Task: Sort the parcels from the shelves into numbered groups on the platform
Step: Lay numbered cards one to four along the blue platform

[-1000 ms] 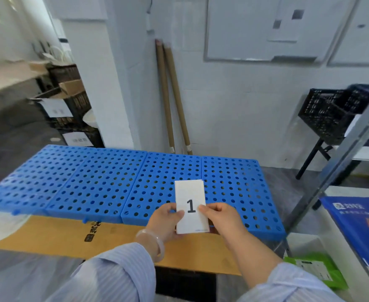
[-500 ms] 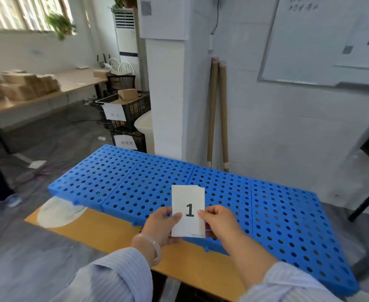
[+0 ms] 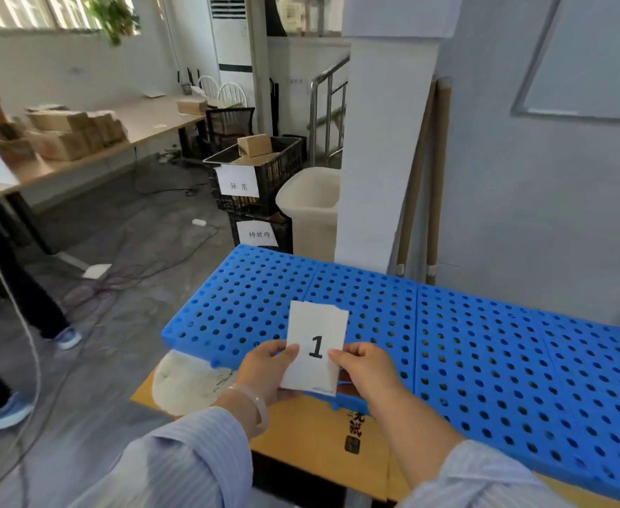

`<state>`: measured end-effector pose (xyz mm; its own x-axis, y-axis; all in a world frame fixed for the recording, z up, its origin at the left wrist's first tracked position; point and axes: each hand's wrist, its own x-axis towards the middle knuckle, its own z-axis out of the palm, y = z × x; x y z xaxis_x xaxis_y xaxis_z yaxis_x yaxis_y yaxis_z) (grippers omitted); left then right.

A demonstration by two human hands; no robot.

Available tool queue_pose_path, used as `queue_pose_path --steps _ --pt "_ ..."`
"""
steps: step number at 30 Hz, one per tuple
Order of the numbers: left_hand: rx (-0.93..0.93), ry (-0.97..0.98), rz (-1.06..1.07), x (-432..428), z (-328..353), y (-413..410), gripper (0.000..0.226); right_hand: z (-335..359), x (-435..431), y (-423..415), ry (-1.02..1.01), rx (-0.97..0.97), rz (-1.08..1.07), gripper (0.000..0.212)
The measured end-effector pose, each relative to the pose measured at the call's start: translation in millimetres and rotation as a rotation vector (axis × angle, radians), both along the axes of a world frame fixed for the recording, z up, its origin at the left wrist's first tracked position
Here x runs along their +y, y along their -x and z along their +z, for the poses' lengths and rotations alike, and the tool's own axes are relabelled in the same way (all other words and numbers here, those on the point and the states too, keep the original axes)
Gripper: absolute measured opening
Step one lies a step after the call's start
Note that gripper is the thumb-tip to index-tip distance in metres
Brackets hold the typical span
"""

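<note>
Your left hand (image 3: 268,372) and right hand (image 3: 365,372) each pinch one side edge of the white card marked "1" (image 3: 316,346), thumbs on its face, holding it upright low in the centre of the frame. Behind it, the blue perforated platform (image 3: 484,361) stretches from centre to lower right, resting on brown cardboard (image 3: 312,434).

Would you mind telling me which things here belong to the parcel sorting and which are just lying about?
Job: card marked 1, pinched by the left hand and right hand; blue perforated platform.
Lying about: white bin; leaning cardboard tubes; boxes on the side table; loose cables.
</note>
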<state>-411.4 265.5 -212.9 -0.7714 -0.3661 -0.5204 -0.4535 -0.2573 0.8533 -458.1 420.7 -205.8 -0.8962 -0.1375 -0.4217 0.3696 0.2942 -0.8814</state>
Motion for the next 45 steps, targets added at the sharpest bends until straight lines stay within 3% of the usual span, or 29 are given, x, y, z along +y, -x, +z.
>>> queue_pose_path --steps 9,17,21,31,37,42,45 --pt "-0.062 -0.079 0.135 -84.5 -31.8 34.8 0.008 -36.9 -80.6 53.5 -0.009 -0.067 0.014 0.016" --pt "-0.177 0.07 0.269 -180.7 -61.5 48.6 0.002 -79.7 -147.6 84.8 -0.061 -0.2 0.072 0.012" --pt "-0.214 0.12 0.293 -227.7 -76.6 57.5 0.013 -104.8 -185.7 86.1 -0.125 -0.269 0.031 0.014" --pt "-0.253 0.137 0.077 -308.6 -99.5 94.3 0.009 -134.4 -250.3 90.7 -0.473 -0.224 -0.01 0.02" --pt "-0.246 0.101 -0.039 -314.7 -102.7 104.7 0.005 -137.0 -259.4 85.6 -0.58 -0.159 -0.057 0.024" --pt "-0.237 0.064 -0.107 -309.1 -101.1 110.4 0.007 -125.3 -258.0 82.8 -0.745 -0.13 0.045 0.025" --pt "-0.226 0.044 -0.152 -302.0 -97.6 114.9 0.007 -120.3 -255.4 80.1 -0.713 -0.146 0.02 0.029"
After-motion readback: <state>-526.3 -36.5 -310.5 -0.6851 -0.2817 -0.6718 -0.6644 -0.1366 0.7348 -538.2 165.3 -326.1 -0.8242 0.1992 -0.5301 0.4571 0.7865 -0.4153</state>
